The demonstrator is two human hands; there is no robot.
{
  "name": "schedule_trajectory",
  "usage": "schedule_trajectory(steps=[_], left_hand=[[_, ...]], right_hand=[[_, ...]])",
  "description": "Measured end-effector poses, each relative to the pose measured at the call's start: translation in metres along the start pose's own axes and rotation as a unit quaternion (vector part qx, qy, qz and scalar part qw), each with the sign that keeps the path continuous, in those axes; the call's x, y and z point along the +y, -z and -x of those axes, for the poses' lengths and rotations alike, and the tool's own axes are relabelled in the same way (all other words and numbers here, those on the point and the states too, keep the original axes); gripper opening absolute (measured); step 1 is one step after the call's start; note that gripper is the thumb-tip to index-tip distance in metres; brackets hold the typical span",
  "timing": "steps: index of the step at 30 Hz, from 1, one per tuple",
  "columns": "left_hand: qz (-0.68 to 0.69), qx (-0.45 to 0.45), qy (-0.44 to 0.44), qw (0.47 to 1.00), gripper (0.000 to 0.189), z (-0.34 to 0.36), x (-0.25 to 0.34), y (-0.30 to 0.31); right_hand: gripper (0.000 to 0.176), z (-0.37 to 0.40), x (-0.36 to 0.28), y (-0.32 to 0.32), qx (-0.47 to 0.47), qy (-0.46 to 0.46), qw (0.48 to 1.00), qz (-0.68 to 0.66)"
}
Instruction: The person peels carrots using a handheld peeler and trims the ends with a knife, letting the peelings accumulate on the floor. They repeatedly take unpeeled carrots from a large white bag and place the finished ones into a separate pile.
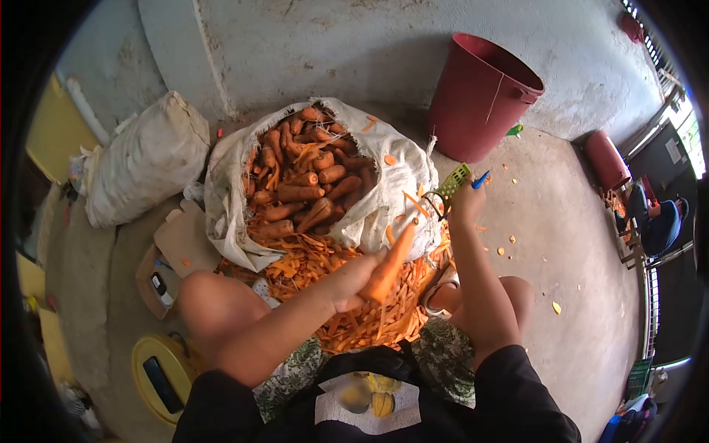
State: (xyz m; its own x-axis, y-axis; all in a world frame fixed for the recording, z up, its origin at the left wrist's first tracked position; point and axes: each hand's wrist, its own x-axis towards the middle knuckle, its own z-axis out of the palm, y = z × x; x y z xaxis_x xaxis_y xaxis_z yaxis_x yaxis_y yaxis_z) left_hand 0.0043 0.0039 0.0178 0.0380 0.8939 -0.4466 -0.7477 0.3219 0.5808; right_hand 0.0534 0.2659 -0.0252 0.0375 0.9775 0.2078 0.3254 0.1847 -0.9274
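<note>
My left hand (356, 282) is wrapped round the thick end of an orange carrot (391, 264), whose thin end points up and to the right. Beside that tip, my right hand (468, 199) grips a peeler (480, 180) with a blue part sticking out; a green perforated piece (453, 179) and a dark curved part show next to the fingers. Carrots (303, 177) fill an open white sack (229, 214) beyond my hands. Orange peelings (369, 325) lie heaped between my legs and against the sack.
A tall dark red bin (473, 103) stands by the wall at the back right. A closed white sack (151, 162) leans at the left. Near my left knee are a cardboard box (151, 288) and a yellow lid (142, 359) bearing a phone (162, 384). Another person (661, 225) sits far right.
</note>
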Motion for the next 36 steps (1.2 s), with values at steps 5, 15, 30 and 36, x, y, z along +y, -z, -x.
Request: schedule_trajectory(steps=[5, 15, 30, 36], left_hand=[[0.113, 0.06, -0.045, 0.991, 0.031, -0.011, 0.005, 0.024], [0.089, 0.042, -0.053, 0.994, 0.03, -0.025, -0.009, 0.034], [0.105, 0.049, -0.055, 0.992, 0.029, -0.019, 0.001, 0.025], [0.109, 0.032, -0.049, 0.992, 0.029, -0.016, -0.001, 0.024]], right_hand=[[0.023, 0.072, -0.055, 0.009, -0.208, -0.078, 0.954, -0.201], [0.027, 0.129, -0.073, 0.016, -0.249, 0.078, 0.962, -0.083], [0.027, 0.125, -0.089, 0.028, -0.283, 0.026, 0.947, -0.149], [0.027, 0.131, -0.074, 0.021, -0.261, 0.074, 0.959, -0.081]])
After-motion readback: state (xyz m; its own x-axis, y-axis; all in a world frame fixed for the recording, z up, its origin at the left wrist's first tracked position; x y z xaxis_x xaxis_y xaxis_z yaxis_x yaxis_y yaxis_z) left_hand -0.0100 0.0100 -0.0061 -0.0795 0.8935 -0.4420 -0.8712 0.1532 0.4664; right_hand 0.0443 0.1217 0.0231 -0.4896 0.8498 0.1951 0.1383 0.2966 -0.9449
